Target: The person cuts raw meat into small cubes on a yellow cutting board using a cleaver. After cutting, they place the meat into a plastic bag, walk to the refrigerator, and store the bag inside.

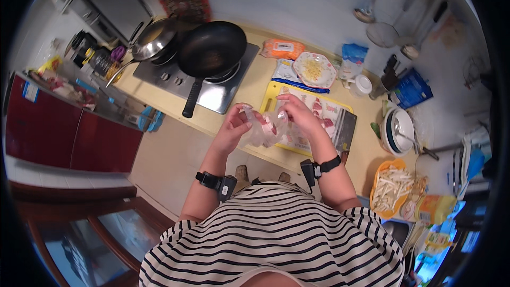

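Observation:
Between my hands hangs a clear plastic bag (259, 136) with a piece of raw meat (269, 124) in it. My left hand (235, 126) pinches one side of the bag's mouth, and my right hand (299, 114) grips the other side. Beneath and beyond the right hand lies a yellow-rimmed cutting board (293, 140) with printed pictures. Several pieces of raw red meat (328, 124) rest on it, partly hidden by my right hand. A cleaver (346, 130) with a broad dark blade lies along the board's right end.
A black wok (215, 50) and a lidded steel pan (153, 42) stand on the gas stove (195, 87). Behind the board is a plate (314, 69) of chopped yellowish bits. Stacked bowls (400, 129) and an orange basket (392, 187) of pale cut strips stand at the right.

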A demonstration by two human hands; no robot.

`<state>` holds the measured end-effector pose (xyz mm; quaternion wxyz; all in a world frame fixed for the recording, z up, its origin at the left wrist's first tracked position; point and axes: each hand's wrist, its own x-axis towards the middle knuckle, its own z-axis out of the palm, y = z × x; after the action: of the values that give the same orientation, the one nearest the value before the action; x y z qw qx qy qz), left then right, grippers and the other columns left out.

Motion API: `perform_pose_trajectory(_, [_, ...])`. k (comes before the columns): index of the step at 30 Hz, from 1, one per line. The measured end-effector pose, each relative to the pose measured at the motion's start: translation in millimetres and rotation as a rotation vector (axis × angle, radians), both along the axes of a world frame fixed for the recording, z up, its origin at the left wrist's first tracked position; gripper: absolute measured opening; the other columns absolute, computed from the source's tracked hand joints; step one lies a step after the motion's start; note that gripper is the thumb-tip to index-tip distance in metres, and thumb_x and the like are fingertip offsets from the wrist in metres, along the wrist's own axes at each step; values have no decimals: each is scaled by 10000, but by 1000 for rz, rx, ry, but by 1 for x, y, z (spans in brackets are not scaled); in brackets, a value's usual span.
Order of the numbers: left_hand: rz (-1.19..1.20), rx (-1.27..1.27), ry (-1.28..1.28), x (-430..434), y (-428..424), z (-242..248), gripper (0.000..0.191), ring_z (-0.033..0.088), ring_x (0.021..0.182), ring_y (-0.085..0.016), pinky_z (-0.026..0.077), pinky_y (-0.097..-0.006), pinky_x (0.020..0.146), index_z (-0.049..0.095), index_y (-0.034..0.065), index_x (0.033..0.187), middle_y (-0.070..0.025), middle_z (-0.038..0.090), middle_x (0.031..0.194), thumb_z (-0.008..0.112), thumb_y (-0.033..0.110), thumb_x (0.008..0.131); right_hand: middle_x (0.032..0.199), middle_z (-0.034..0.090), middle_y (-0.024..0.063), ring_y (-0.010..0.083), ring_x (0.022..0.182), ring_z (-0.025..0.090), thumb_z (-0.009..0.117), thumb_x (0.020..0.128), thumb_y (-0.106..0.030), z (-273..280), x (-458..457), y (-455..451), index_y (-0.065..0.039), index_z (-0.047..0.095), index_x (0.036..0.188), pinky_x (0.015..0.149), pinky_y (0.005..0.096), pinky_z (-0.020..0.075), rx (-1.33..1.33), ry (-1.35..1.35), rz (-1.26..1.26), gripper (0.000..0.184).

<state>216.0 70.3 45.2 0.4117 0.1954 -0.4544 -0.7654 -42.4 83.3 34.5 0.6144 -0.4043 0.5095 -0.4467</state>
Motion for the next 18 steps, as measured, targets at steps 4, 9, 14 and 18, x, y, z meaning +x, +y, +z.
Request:
perform_pose_trajectory(4, [13,-113,-513,22,17,-6,675,609,1024,-136,497,-301,892,428,126,1452,-56,645,1135,735,13,862,1012,667,42,93,906,620,541,962,-87,24,51,-7,-43,549,1316,802,263,497,-129,33,440,357])
perform_pose_trajectory(9, [322,-297,-703,47,50,-37,277,582,865,-112,487,-292,756,592,53,1232,9,641,994,631,114,965,1062,695,83,148,995,656,522,957,-45,21,132,-14,-44,566,1310,870,287,523,-209,84,666,356])
perform_pose_trajectory(14, [561,-52,-810,108,84,-47,209,480,717,-75,418,-272,642,600,50,1140,40,541,794,475,191,1049,984,681,96,143,920,664,584,916,-26,5,195,-11,-11,614,1113,809,302,553,-552,430,564,200])
perform_pose_trajectory(18, [751,37,-667,165,97,-43,266,476,684,-103,433,-285,649,628,49,1121,21,531,735,459,250,1074,895,675,69,102,785,646,667,855,-36,-12,268,-7,-10,606,948,733,277,554,-340,195,718,114])
